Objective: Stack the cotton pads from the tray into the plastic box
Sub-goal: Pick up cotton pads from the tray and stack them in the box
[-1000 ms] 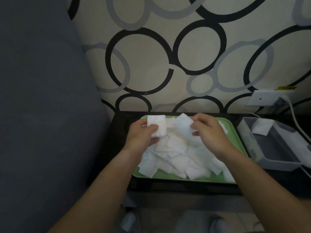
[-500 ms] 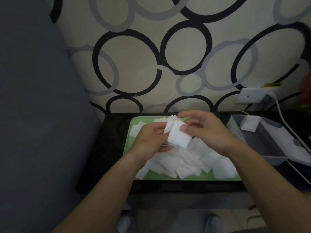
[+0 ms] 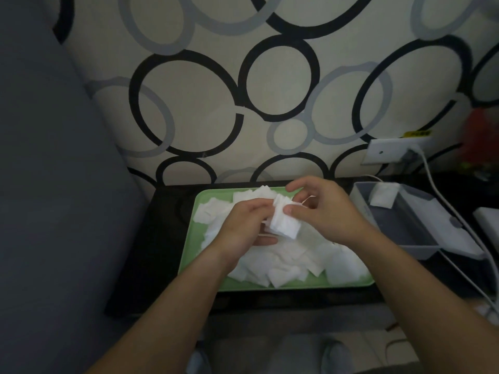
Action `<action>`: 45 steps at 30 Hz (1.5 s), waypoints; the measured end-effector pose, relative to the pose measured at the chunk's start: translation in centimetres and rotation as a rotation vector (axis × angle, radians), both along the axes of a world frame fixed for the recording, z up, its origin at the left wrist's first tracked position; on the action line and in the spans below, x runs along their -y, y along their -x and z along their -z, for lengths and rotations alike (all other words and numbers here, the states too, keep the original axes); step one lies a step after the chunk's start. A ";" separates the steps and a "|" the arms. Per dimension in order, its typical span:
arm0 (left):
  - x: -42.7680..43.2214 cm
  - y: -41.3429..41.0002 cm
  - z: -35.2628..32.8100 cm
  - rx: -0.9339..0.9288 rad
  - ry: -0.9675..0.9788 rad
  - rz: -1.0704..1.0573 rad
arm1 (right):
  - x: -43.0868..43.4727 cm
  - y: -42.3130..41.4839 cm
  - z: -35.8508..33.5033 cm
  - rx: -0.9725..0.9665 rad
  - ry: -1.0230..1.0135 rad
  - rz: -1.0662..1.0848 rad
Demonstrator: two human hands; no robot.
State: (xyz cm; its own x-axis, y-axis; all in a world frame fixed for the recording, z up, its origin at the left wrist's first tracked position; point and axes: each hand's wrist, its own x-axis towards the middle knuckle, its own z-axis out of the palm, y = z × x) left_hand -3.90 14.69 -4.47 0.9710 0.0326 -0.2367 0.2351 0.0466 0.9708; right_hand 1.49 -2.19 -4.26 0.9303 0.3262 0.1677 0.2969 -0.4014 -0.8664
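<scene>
- The left hand (image 3: pixel 243 228) held a small stack of white square cotton pads (image 3: pixel 285 224) from the left and underneath, its fingers curled round the stack.
- The right hand (image 3: pixel 324 211) pinched the same stack from the right, with its thumb pressed on the top pad and its other fingers bent behind it.
- The stack was held above the far half of a pale green rectangular plastic tray (image 3: pixel 193 247).
- A loose heap of white cotton pads (image 3: pixel 294 261) covered most of the tray and reached its near and right rims.
- The tray lay on the middle of a black bench (image 3: pixel 162 252), its long side along the bench's near edge.
- A grey rectangular plastic box (image 3: pixel 405 230) stood open just beside the tray, toward the bench's right edge.
- A single white cotton pad (image 3: pixel 383 195) leaned in the box's far left corner.
- A white wall socket plate (image 3: pixel 388 153) sat on the ring-patterned wall above the bench's far right corner.
- A grey upholstered surface (image 3: pixel 54 184) rose along the bench's left edge.
</scene>
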 end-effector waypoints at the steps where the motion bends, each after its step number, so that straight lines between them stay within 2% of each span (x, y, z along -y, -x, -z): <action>1: 0.3 -0.1 -0.1 -0.014 0.016 -0.006 | 0.2 0.1 0.0 0.028 0.029 0.014; 5: 1.3 -0.4 0.3 0.074 -0.032 0.065 | 1.5 -0.1 -0.5 0.163 0.174 0.042; 10: 4.0 -1.4 0.6 0.196 -0.100 0.089 | 4.9 -0.5 -1.6 -0.005 0.158 -0.133; 15: 8.3 -3.0 0.9 0.199 -0.099 0.033 | 10.5 -1.5 -3.9 -0.020 0.180 0.012; 17: 9.9 -3.7 1.4 0.223 -0.160 0.027 | 13.2 -2.6 -4.4 0.004 0.225 0.116; 20: 12.7 -4.6 2.4 0.235 -0.285 0.131 | 16.9 -5.1 -4.0 0.004 0.489 0.241; 23: 14.7 -5.2 3.4 0.214 -0.390 0.219 | 18.2 -7.5 -2.6 -0.016 0.774 0.209; 28: 16.8 -6.0 4.2 0.259 -0.544 0.255 | 18.3 -10.7 0.0 0.053 1.001 0.156; 35: 17.7 -7.0 4.9 0.255 -0.704 0.264 | 18.5 -12.7 2.4 0.055 1.012 0.229; 41: 17.7 -6.9 5.1 0.264 -0.683 0.267 | 18.3 -12.3 3.0 0.181 1.030 0.281; 45: 17.4 -6.5 4.8 0.270 -0.646 0.260 | 18.2 -11.5 2.7 0.162 1.025 0.271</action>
